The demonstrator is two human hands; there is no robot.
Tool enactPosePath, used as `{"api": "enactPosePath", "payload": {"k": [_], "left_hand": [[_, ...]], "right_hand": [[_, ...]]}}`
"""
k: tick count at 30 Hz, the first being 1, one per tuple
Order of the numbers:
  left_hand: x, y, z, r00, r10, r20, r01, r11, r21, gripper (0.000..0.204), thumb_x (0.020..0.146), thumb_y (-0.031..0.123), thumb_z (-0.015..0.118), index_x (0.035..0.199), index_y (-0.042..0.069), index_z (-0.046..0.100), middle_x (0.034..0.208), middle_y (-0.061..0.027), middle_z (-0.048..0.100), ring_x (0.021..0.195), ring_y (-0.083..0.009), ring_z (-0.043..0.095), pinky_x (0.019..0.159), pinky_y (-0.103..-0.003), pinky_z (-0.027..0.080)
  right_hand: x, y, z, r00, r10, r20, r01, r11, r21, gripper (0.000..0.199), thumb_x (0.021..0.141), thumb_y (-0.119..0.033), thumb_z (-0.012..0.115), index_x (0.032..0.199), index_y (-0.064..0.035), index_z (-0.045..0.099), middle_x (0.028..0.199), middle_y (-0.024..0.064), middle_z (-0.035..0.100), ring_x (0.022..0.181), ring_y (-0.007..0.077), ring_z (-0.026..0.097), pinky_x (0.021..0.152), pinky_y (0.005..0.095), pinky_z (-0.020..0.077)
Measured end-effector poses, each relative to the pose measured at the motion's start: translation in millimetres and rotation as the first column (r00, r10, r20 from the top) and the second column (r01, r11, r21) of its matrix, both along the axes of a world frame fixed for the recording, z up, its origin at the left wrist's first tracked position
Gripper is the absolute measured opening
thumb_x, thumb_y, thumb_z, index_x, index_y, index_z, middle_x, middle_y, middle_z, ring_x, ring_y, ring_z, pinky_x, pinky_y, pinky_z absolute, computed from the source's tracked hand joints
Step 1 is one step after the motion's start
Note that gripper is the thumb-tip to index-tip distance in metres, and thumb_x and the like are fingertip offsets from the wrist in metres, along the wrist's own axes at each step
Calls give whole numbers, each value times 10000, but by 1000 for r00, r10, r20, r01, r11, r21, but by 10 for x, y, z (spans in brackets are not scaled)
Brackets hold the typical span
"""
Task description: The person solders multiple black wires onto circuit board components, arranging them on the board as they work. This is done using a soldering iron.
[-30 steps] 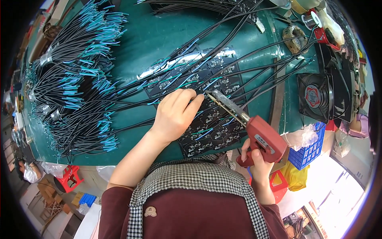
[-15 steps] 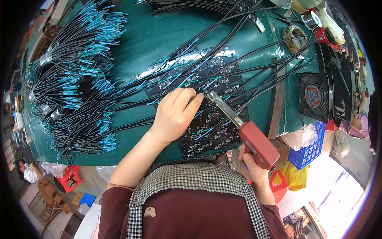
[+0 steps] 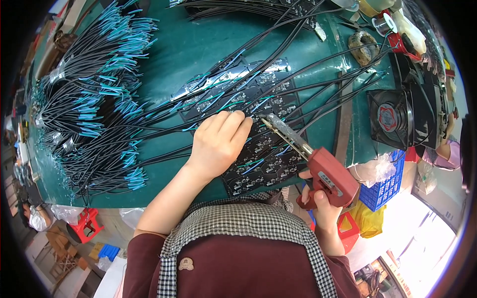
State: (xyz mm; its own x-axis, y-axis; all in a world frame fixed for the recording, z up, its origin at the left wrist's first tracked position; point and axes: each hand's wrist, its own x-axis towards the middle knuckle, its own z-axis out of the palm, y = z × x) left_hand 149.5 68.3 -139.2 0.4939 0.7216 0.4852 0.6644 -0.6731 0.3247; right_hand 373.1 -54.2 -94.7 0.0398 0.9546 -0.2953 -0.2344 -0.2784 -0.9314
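In my right hand (image 3: 325, 206) is a red soldering gun (image 3: 334, 174), gripped by its handle, with its long metal barrel pointing up and left. The tip is close to the fingertips of my left hand (image 3: 217, 144). That hand is closed in a pinch over a panel of black circuit boards (image 3: 263, 181); what the fingers hold is hidden, though black cables run in beneath the hand from the left. Several black cables (image 3: 328, 88) with blue and green wire ends lie across the panel.
Thick bundles of black cables with blue ends (image 3: 92, 107) cover the table's left side. On the right stand a square black fan (image 3: 389, 119), a rough ring-shaped lump (image 3: 363, 48), and a solder spool (image 3: 384, 24). A blue crate (image 3: 381, 186) is below the table edge.
The soldering gun and my right hand have shifted slightly right, and the tip has moved a little away from my left fingertips. My left hand stays nearly in place.
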Motion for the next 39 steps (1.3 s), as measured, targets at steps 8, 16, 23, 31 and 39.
{"api": "enactPosePath", "payload": {"k": [8, 16, 23, 31, 39], "left_hand": [[-5, -49, -25, 994, -111, -4, 111, 990, 87, 269, 619, 52, 615, 879, -9, 642, 841, -74, 562, 731, -207, 577, 596, -297, 482], [-22, -32, -10, 992, -122, -22, 123, 989, 76, 214, 644, 71, 604, 843, -8, 614, 853, -79, 568, 767, -202, 577, 673, -301, 508], [3, -22, 22, 991, -133, 3, 133, 991, 22, 205, 639, 69, 603, 830, -5, 602, 835, -76, 550, 761, -205, 572, 672, -301, 506], [-9, -33, -15, 991, -127, 29, 127, 992, 22, 270, 615, 55, 599, 878, -1, 627, 860, -76, 551, 738, -214, 566, 611, -309, 477], [-91, -165, 96, 988, -117, -96, 99, 979, -180, 296, 686, 104, 573, 964, 7, 600, 975, -94, 555, 867, -244, 564, 706, -337, 477]], "right_hand": [[0, -67, 26, 1000, -13, -3, 12, 1000, -28, 538, 845, -210, 648, 1270, 37, 428, 1108, 186, 584, 663, 124, 540, 576, 235, 447], [18, -122, 35, 999, 16, 51, -11, 995, -98, 413, 821, -130, 678, 1178, 6, 518, 1025, 90, 608, 770, 107, 564, 651, 245, 482], [4, -123, 43, 957, 17, 290, -2, 999, -51, 422, 842, -262, 652, 1096, 44, 513, 745, 76, 578, 597, 123, 528, 540, 247, 418], [-46, -63, 169, 997, -16, 81, 26, 991, -128, 472, 819, -132, 673, 1214, 35, 478, 1075, 136, 597, 697, 135, 573, 611, 256, 476], [-185, -189, 164, 973, -209, 101, 200, 975, 94, 577, 835, -271, 667, 1249, 49, 423, 1058, 217, 583, 570, 150, 533, 497, 242, 436]]}}
